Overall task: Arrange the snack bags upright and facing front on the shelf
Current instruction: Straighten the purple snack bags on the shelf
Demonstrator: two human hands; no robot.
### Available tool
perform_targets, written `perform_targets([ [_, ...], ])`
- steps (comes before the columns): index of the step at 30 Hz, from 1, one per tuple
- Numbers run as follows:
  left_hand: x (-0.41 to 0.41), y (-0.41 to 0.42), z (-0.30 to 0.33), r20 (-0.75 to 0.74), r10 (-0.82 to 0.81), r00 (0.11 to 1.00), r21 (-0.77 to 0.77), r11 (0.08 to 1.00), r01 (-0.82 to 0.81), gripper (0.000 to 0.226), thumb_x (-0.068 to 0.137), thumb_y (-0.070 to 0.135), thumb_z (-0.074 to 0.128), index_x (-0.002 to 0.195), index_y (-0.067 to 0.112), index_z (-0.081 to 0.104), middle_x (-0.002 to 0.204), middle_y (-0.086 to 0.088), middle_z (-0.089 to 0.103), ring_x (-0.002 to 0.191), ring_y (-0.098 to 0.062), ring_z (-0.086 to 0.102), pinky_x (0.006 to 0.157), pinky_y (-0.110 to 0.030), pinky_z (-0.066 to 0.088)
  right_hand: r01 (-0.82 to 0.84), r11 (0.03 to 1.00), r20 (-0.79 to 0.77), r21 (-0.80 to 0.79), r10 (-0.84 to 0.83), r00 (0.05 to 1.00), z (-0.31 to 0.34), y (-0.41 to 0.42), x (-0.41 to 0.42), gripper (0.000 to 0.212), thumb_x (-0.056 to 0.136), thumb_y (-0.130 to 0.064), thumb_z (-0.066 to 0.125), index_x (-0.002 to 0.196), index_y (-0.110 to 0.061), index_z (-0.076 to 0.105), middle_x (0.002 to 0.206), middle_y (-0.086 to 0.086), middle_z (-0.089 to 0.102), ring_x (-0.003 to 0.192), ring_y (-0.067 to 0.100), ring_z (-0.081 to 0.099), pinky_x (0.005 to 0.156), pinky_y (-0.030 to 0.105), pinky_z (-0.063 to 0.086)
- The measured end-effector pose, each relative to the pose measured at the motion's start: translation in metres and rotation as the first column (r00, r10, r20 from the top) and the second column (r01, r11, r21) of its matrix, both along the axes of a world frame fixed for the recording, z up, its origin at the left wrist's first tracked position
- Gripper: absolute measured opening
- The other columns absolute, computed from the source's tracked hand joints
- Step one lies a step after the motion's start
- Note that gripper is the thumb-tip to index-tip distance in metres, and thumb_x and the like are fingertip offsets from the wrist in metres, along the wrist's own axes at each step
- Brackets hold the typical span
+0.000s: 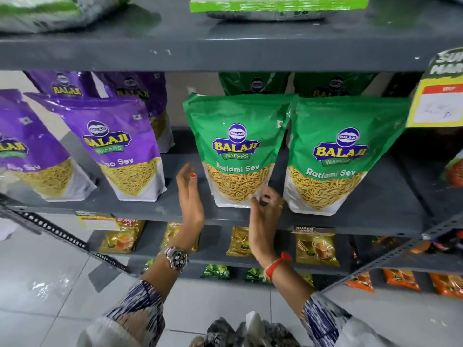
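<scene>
Two green Ratlami Sev bags stand upright and face front on the grey shelf [140, 209]. The left green bag [238, 136] has my right hand [265, 214] pinching its lower right corner. My left hand [190, 199] is open just left of that bag's bottom, fingers spread, not clearly touching it. The right green bag [343, 151] stands close beside it, untouched. Two purple sev bags [115, 144] [27, 151] lean back on the shelf's left part, fronts outward. More purple and green bags stand behind, partly hidden.
A yellow price tag [436, 101] hangs at the right from the shelf above. Lower shelves hold gold packets [315, 249] and orange packets [400, 279]. A slotted metal upright [57, 234] crosses the lower left. White tiled floor lies below.
</scene>
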State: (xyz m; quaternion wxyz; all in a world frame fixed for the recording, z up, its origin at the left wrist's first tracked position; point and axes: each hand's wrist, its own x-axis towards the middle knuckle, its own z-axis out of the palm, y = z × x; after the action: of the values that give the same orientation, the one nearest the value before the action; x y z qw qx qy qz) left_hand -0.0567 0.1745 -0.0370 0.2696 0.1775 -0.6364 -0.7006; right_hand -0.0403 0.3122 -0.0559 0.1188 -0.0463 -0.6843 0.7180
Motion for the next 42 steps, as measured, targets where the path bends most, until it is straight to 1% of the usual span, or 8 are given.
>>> perform_targets([
  [9, 0.045, -0.122, -0.002, -0.117, 0.404, 0.907, -0.161, 0.894, -0.419, 0.038, 0.09, 0.026, 0.04, 0.123, 0.007, 0.043, 0.119, -0.004, 0.043, 0.109, -0.01, 0.045, 0.096, -0.027, 0.037, -0.349, 0.933, -0.045, 0.087, 0.353, 0.934, 0.005, -0.126, 0.011, 0.044, 0.08, -0.036, 0.061, 0.12, -0.021, 0.05, 0.116, -0.005, 0.053, 0.108, 0.012, 0.05, 0.097, 0.023, 0.043],
  [11, 0.039, -0.159, 0.001, -0.035, 0.341, 0.939, -0.166, 0.925, -0.342, 0.048, 0.092, 0.028, 0.039, 0.135, 0.007, 0.033, 0.136, -0.005, 0.038, 0.127, -0.015, 0.036, 0.105, -0.025, 0.03, -0.378, 0.926, 0.009, 0.017, 0.377, 0.926, 0.012, -0.159, 0.0, 0.058, 0.08, -0.033, 0.062, 0.133, -0.018, 0.042, 0.13, -0.001, 0.046, 0.121, 0.013, 0.043, 0.101, 0.013, 0.035],
  [15, 0.026, -0.212, -0.003, 0.088, 0.125, 0.988, -0.015, 0.992, -0.124, 0.053, 0.098, 0.018, 0.032, 0.145, 0.007, 0.012, 0.156, -0.01, 0.016, 0.143, -0.021, 0.02, 0.101, -0.011, 0.021, -0.372, 0.92, 0.09, -0.124, 0.384, 0.919, 0.014, -0.209, -0.019, 0.083, 0.074, -0.044, 0.061, 0.144, -0.02, 0.024, 0.153, 0.007, 0.031, 0.138, 0.015, 0.031, 0.117, 0.04, 0.027],
  [20, -0.001, -0.25, -0.052, 0.065, -0.121, 0.991, 0.145, 0.983, 0.111, 0.087, 0.076, 0.059, 0.058, 0.136, 0.002, 0.032, 0.145, -0.03, 0.033, 0.134, -0.042, 0.036, 0.111, -0.061, 0.028, -0.423, 0.868, 0.021, -0.258, 0.443, 0.896, 0.006, -0.234, -0.025, 0.048, 0.085, -0.028, 0.058, 0.128, -0.026, 0.038, 0.133, 0.01, 0.054, 0.114, 0.019, 0.059, 0.09, 0.025, 0.055],
  [25, 0.009, -0.254, -0.028, 0.001, -0.206, 0.979, 0.156, 0.967, 0.203, 0.115, 0.057, 0.065, 0.069, 0.141, -0.001, 0.023, 0.146, -0.03, 0.033, 0.133, -0.042, 0.037, 0.109, -0.059, 0.032, -0.403, 0.889, -0.023, -0.216, 0.408, 0.913, 0.009, -0.249, -0.025, 0.057, 0.071, -0.052, 0.068, 0.119, -0.033, 0.044, 0.114, -0.009, 0.062, 0.099, 0.0, 0.064, 0.093, 0.028, 0.054],
  [28, 0.023, -0.265, -0.019, 0.059, -0.214, 0.975, 0.087, 0.974, 0.209, 0.094, 0.072, 0.057, 0.062, 0.144, 0.012, 0.021, 0.15, -0.02, 0.032, 0.137, -0.033, 0.036, 0.112, -0.057, 0.029, -0.416, 0.886, -0.022, -0.206, 0.421, 0.907, 0.008, -0.258, -0.019, 0.08, 0.054, -0.071, 0.069, 0.12, -0.035, 0.042, 0.113, -0.011, 0.062, 0.097, -0.004, 0.065, 0.079, 0.016, 0.055],
  [31, 0.029, -0.273, -0.014, 0.112, -0.225, 0.968, 0.112, 0.971, 0.213, 0.064, 0.091, 0.038, 0.044, 0.146, 0.02, 0.017, 0.154, -0.011, 0.027, 0.14, -0.025, 0.031, 0.115, -0.054, 0.026, -0.429, 0.88, -0.02, -0.203, 0.434, 0.901, 0.009, -0.267, -0.016, 0.051, 0.074, -0.053, 0.065, 0.116, -0.033, 0.043, 0.112, -0.009, 0.061, 0.094, -0.005, 0.065, 0.075, 0.014, 0.054],
  [42, 0.034, -0.289, -0.019, 0.093, -0.287, 0.954, 0.097, 0.956, 0.278, 0.066, 0.089, 0.041, 0.044, 0.146, 0.033, 0.012, 0.159, 0.001, 0.015, 0.144, -0.02, 0.021, 0.117, -0.053, 0.022, -0.38, 0.9, 0.009, -0.214, 0.391, 0.92, 0.004, -0.281, -0.014, 0.036, 0.093, -0.023, 0.049, 0.125, -0.028, 0.034, 0.109, -0.01, 0.059, 0.099, 0.003, 0.061, 0.07, 0.012, 0.054],
])
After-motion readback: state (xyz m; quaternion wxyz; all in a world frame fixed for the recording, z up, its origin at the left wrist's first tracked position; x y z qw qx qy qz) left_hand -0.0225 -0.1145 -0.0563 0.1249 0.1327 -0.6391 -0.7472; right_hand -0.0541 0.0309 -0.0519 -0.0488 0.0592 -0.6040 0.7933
